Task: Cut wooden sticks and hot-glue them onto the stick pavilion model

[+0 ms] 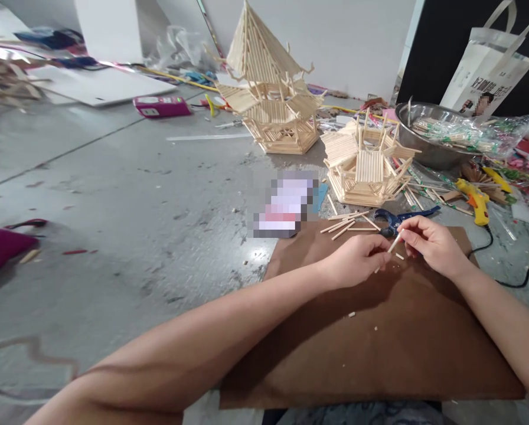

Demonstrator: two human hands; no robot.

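A short, thin wooden stick (pixel 394 243) slants between my two hands. The fingers of my left hand (pixel 357 260) pinch its lower part, and the fingertips of my right hand (pixel 433 245) close on its upper end. Both hands hover over a brown board (pixel 335 342). Just behind them lies a blue-handled cutting tool (pixel 392 219), its far jaw partly hidden. Loose wooden sticks (pixel 345 224) are spread to its left. Small cut bits, one near a stick piece (pixel 352 314), dot the board.
A small stick pavilion (pixel 366 168) and a taller roofed one (pixel 273 94) stand behind. To the right are a yellow glue gun (pixel 474 200) with a cord and a metal bowl (pixel 441 150) of wrapped sticks. A blurred-out phone-like object (pixel 286 203) lies left of the board.
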